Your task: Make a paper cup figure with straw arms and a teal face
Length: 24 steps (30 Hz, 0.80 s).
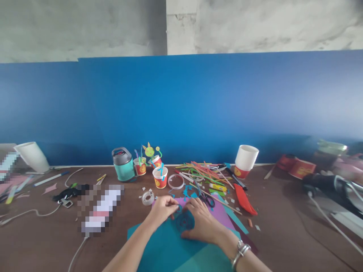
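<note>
A round blue paper piece (pixel 185 222) with dark drawn lines lies on teal paper (pixel 161 245) in front of me. My right hand (pixel 200 220) curves around its right side, fingers bent and touching it. At its upper left, my left hand (pixel 163 211) pinches a small blue paper piece (pixel 178 209) between thumb and forefinger. Purple paper (pixel 222 213) lies beneath and beyond my hands. Scissors (pixel 209 200) rest just past my right hand. A tape roll (pixel 148 198) sits beyond my left hand.
Paper cups (pixel 160 177), a teal flask (pixel 124 166) and colourful sticks (pixel 201 172) stand or lie along the back. Stacked white cups (pixel 246 160) and a red piece (pixel 244 200) are right. A white cable (pixel 76 253) runs at left, near a pixelated object (pixel 103 207).
</note>
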Available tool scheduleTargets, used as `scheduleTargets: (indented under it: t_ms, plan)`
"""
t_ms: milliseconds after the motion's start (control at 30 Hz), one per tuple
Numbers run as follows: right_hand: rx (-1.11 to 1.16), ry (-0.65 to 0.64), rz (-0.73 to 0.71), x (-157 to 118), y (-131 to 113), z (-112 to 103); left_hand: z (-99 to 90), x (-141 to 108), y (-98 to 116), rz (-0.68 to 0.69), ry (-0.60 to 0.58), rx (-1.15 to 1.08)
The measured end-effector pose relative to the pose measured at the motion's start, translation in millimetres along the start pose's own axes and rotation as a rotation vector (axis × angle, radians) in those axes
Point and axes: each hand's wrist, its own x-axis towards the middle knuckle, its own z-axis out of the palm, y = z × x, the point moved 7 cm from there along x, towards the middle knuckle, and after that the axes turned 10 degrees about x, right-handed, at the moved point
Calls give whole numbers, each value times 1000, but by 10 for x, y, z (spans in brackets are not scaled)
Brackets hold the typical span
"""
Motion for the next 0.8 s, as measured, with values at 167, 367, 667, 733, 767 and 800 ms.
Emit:
scheduleTargets:
  t_ms: [167, 367, 667, 733, 767, 800]
  plan:
    - [35, -31, -17, -18, -58, 22, -5, -39, 39, 30, -24, 29]
    - [65, -48, -53, -13, -18, 46, 1, -57, 39, 48, -73, 35]
    - [90, 127, -97, 33, 23, -51, -80, -36, -23, -6, -74, 34]
    - [54, 211, -76, 48, 83, -113, -77, -56, 2, -3, -101, 21]
    - [30, 261, -51, 53, 129, -154, -80, -61, 14, 2, -108, 11]
    - [3, 311, -15, 54, 183, -202, -89, -61, 29, 16, -106, 0]
